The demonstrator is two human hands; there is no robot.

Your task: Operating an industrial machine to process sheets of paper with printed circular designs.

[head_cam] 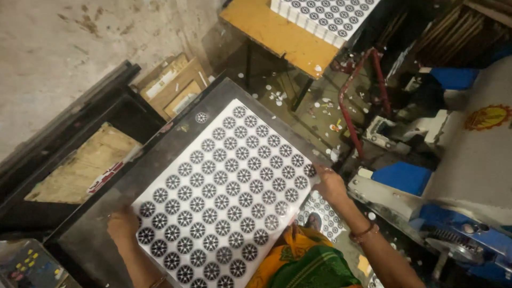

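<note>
Our left hand (124, 224) and right hand (329, 183) grip opposite corners of the white sheet printed with black round patterns (224, 197) on the dark counter (160, 154).

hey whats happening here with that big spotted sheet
A person holds a large white sheet printed with rows of black round patterns, flat on a dark metal table. The left hand holds its near left corner, and the right hand holds the right edge. A stack of similar sheets sits on a yellow table beyond. Paper scraps dot the floor.
</note>
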